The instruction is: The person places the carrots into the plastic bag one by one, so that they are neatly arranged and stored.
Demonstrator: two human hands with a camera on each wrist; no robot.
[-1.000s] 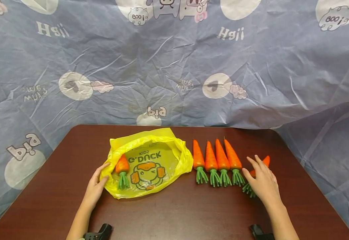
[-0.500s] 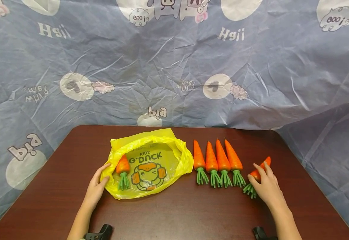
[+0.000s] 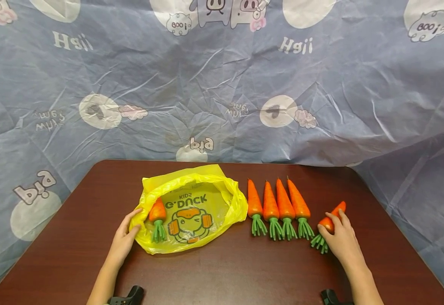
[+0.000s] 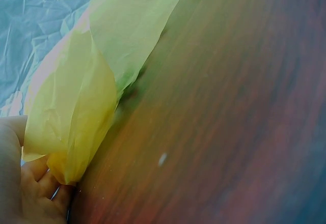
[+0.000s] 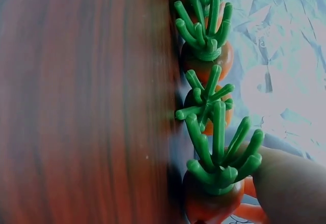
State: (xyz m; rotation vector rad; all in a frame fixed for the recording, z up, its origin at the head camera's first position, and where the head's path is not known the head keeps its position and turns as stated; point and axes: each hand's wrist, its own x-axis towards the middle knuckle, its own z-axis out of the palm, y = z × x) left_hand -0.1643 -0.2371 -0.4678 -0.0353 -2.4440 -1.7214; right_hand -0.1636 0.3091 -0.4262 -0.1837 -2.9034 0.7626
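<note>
At its left edge, the yellow plastic bag (image 3: 222, 228) is held by my left hand (image 3: 124, 237), with the thin film between thumb and fingers in the left wrist view. The bag lies with its mouth spread, and one toy carrot (image 3: 157, 212) with a green top is in its left part. My right hand (image 3: 342, 239) grips another carrot (image 3: 326, 223) at the right of the table, thumb on one side and fingers on the other. That carrot lies tilted, tip away to the right. Its green stalks (image 5: 221, 168) point toward the camera in the right wrist view.
Several more carrots (image 3: 270, 207) lie in a row between the bag and my right hand, tips pointing away. The brown table (image 3: 226, 279) ends at the back against a grey-blue printed cloth (image 3: 206, 127).
My right hand has shifted slightly right and its fingers have closed round the rightmost carrot. The left hand stays at the bag. The head view has drifted slightly.
</note>
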